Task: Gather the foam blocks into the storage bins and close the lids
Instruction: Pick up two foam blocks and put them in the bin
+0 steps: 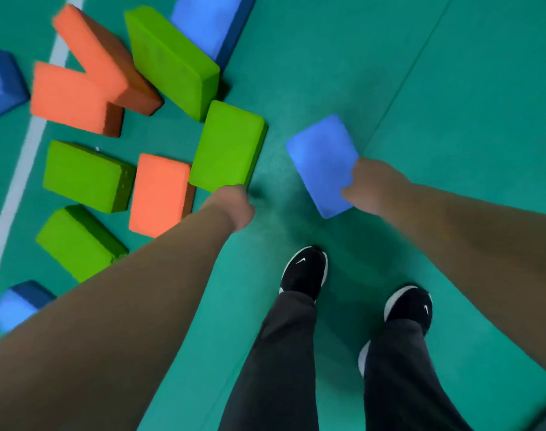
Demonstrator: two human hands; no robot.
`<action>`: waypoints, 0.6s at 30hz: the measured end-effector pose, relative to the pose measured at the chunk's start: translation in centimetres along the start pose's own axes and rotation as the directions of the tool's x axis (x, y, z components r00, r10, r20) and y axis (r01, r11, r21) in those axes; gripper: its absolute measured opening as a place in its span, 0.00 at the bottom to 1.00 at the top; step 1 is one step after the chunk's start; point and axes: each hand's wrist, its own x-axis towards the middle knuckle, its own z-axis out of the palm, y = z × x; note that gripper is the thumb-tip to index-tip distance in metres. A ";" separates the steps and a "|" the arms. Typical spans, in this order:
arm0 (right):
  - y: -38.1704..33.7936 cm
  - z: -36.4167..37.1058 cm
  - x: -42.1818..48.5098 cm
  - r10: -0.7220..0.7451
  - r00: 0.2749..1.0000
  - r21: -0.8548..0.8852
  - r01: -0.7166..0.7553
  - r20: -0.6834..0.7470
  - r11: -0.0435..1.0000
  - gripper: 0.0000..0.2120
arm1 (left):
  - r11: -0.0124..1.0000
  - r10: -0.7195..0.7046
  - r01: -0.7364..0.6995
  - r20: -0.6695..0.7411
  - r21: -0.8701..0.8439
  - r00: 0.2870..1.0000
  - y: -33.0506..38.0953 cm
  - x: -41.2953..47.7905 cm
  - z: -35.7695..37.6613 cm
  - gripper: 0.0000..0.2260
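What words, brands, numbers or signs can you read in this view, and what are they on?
No readable words or numbers anywhere.
White swoosh brand mark, no lettering: on the black left sneaker and black right sneaker.
The held green foam block and blue foam block show blank faces.

Four green blocks (228, 147) (172, 57) (85, 175) (75, 241), four blue blocks (323, 160) (212, 20) (1, 79) (16, 306), three orange blocks (161, 194) (69, 98) (103, 54), two hands (231, 206) (371, 185)
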 end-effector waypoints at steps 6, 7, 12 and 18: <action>-1.9 2.3 6.3 -0.087 0.990 -0.251 0.056 -0.114 0.966 0.28 | 0.994 -0.074 0.064 -0.110 -0.093 0.991 -4.1 6.1 3.8 0.20; -2.4 2.6 7.1 -0.138 0.980 -0.312 0.089 -0.140 0.946 0.29 | 0.993 -0.066 0.052 -0.131 -0.105 0.989 -4.4 7.1 4.1 0.20; -5.3 3.0 10.8 -0.374 0.903 -0.501 0.228 -0.213 0.835 0.39 | 0.982 -0.085 0.033 -0.281 -0.186 0.956 -4.9 9.1 4.0 0.22; -6.7 2.9 13.6 -0.371 0.926 -0.640 0.244 -0.069 0.729 0.58 | 0.929 -0.286 0.140 -0.421 -0.343 0.861 -6.4 11.6 2.9 0.33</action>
